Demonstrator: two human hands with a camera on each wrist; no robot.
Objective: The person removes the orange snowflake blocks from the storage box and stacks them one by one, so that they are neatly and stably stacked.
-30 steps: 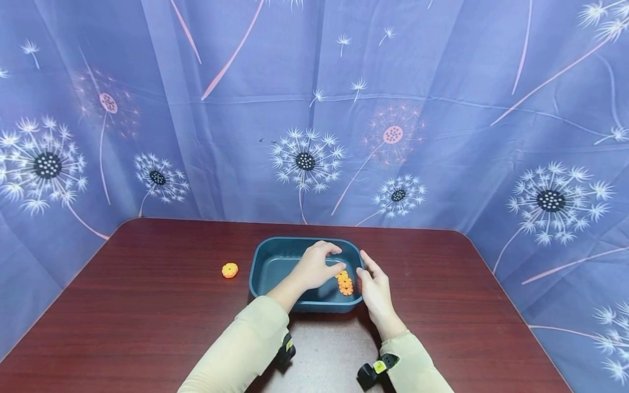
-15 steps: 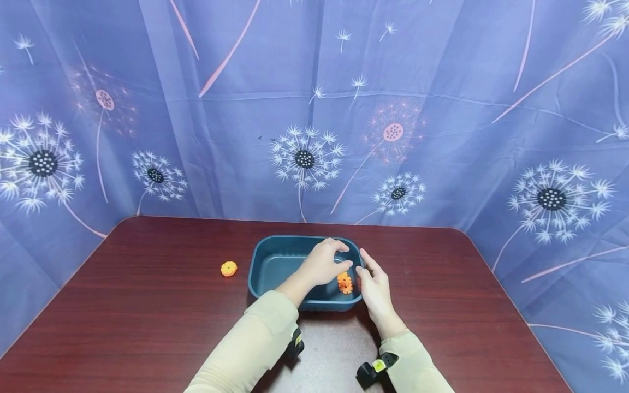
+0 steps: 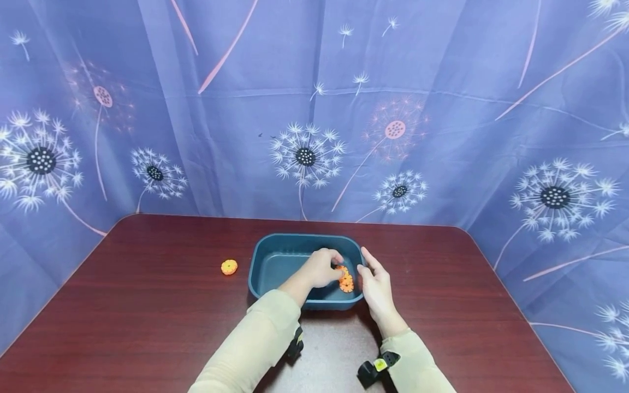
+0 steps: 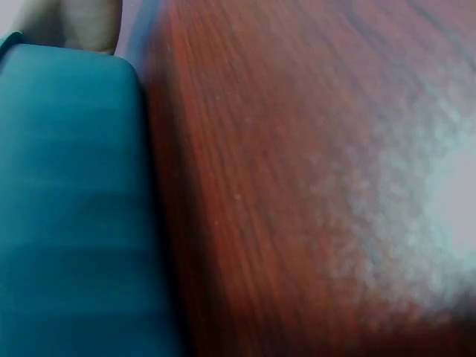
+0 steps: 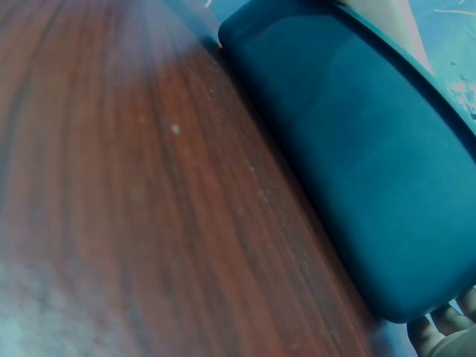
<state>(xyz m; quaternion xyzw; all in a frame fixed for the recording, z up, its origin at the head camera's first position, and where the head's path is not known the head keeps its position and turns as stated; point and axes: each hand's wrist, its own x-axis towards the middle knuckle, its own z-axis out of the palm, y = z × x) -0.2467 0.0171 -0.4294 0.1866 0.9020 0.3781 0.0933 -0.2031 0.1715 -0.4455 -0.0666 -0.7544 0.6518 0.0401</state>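
Note:
A dark teal plastic basin (image 3: 275, 238) stands on the table. Inside its right end lie orange, scalloped flower-shaped slices (image 3: 346, 284), close together. My left hand (image 3: 316, 270) reaches over the front rim, with thumb and fingertips closed in at the upper slice (image 3: 345, 269), which is partly hidden by them. My right hand (image 3: 377, 289) holds the basin's right end, thumb at the rim and fingers along the outer wall; its fingers (image 5: 448, 320) show beside the basin's end in the right wrist view. Another yellow-orange flower slice (image 3: 229, 267) lies on the table, left of the basin.
The dark red wood-grain table (image 3: 162, 305) reaches back to a blue dandelion-print curtain (image 3: 236, 136). A black wrist camera (image 3: 368, 374) sits under the right sleeve, and another (image 3: 295, 345) under the left.
My left hand moved right above the slices, then came down slightly, its thumb and fingers drawing together at the upper slice. The right hand stays at the basin's right end.

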